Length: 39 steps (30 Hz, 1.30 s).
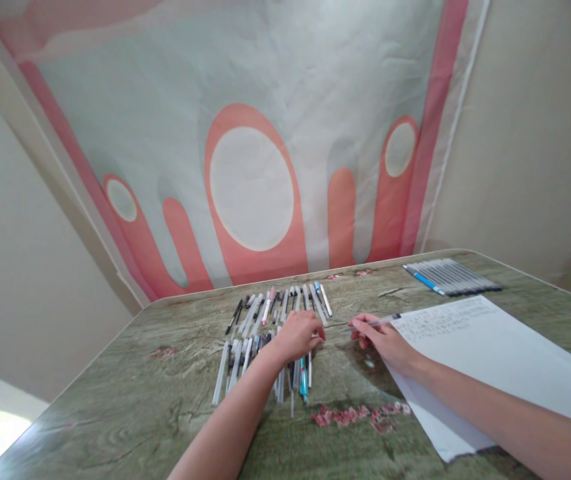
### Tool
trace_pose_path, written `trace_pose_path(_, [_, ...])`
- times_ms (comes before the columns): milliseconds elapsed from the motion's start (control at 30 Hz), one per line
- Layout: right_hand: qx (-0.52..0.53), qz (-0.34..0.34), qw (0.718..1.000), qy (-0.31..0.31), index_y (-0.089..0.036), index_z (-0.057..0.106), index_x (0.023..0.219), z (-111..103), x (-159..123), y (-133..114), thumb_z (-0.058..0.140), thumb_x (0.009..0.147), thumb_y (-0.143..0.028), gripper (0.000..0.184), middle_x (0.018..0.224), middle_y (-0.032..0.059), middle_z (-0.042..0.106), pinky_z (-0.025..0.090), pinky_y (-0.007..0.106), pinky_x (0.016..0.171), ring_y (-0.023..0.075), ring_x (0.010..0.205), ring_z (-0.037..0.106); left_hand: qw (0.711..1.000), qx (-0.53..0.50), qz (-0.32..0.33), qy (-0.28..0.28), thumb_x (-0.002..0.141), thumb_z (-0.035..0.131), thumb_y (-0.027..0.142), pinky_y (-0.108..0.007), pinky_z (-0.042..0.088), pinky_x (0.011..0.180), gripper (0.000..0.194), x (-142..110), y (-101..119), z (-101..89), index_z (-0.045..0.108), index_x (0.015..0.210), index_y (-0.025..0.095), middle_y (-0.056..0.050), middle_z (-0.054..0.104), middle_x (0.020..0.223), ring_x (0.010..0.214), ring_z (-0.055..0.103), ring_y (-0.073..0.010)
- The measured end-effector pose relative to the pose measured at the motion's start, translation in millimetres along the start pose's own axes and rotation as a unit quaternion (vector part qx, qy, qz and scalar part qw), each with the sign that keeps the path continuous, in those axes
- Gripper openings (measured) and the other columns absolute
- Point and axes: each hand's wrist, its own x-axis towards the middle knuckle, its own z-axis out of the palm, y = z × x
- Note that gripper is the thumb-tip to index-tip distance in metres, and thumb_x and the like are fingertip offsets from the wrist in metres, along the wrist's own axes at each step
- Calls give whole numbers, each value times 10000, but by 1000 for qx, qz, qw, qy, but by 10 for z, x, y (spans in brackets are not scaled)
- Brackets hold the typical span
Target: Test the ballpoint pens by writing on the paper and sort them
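Pinching a clear pen (383,322) above the worktop (115,400), right hand (388,347) leaves its dark end free by the paper (510,373), probably for control; left hand (295,333) curls over the pen rows (220,373), likely lined up for easy reach, can't tell if its grip holds anything.

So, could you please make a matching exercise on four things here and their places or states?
1. Bare right hand
2. Bare left hand
3. White rectangular paper sheet
4. Slim turquoise pen

A. Partly hidden by the right forearm
B. In the nearer group of mostly clear pens
C. Gripping a clear, dark-ended pen
D. Curled, holding nothing clearly visible

Pairs: 1-C, 2-D, 3-A, 4-B
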Motion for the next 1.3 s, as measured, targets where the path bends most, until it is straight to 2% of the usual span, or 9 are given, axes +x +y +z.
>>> trace_pose_path(467, [21,-7,1000,6,-191,593,787,4,1,28,538,766,-465,280,648,-12,604,346,238,544,95,514,479,999,34,-5,3,747,556,247,-321,378,750,96,-3,30,135,612,781,176,-62,552,820,835,511,-208])
trace_pose_path(567, [71,9,997,14,-191,601,787,-1,19,44,562,754,-449,263,643,-11,603,338,228,515,90,502,472,999,-28,2,41,771,520,228,-310,385,759,92,0,92,137,578,805,166,-62,548,854,845,505,-193])
trace_pose_path(633, [126,27,991,22,-193,606,790,-21,45,61,577,745,-432,245,639,-7,596,330,226,484,92,488,463,989,-121,-16,85,802,479,232,-289,394,745,102,15,136,152,551,825,164,-57,552,860,827,508,-170])
trace_pose_path(733, [214,48,975,31,-203,613,789,-72,93,76,599,732,-371,178,634,-4,583,335,226,453,95,476,458,936,-317,-76,131,829,444,279,-252,412,650,146,65,207,213,526,813,159,-28,559,733,687,522,-131])
trace_pose_path(833, [272,59,960,34,-216,619,771,-125,124,64,608,720,-304,102,631,-2,578,358,225,447,98,491,466,844,-501,-137,133,779,522,355,-223,404,542,209,113,284,293,527,759,148,0,548,611,548,506,-103])
trace_pose_path(933, [281,67,957,36,-221,620,748,-150,127,36,603,716,-286,75,624,1,577,379,240,452,104,486,463,759,-610,-177,141,671,642,385,-218,412,536,273,124,344,347,531,705,138,6,556,581,530,515,-97])
trace_pose_path(1000, [280,69,957,35,-219,618,738,-151,122,23,601,714,-284,71,620,-3,578,382,245,459,102,481,460,720,-650,-197,144,619,687,384,-214,411,543,304,113,366,364,535,702,133,7,563,583,544,527,-97])
trace_pose_path(1133, [287,64,956,23,-213,617,738,-138,115,27,612,714,-282,73,622,-13,576,364,230,466,87,483,452,682,-685,-206,151,620,692,391,-207,404,564,334,95,375,385,531,756,132,-3,584,645,586,545,-97])
trace_pose_path(1300, [264,48,963,3,-209,621,782,-126,89,21,642,702,-297,120,656,-10,582,336,220,461,84,488,440,684,-678,-174,204,694,633,387,-212,403,620,306,113,377,404,493,818,146,2,565,702,604,513,-77])
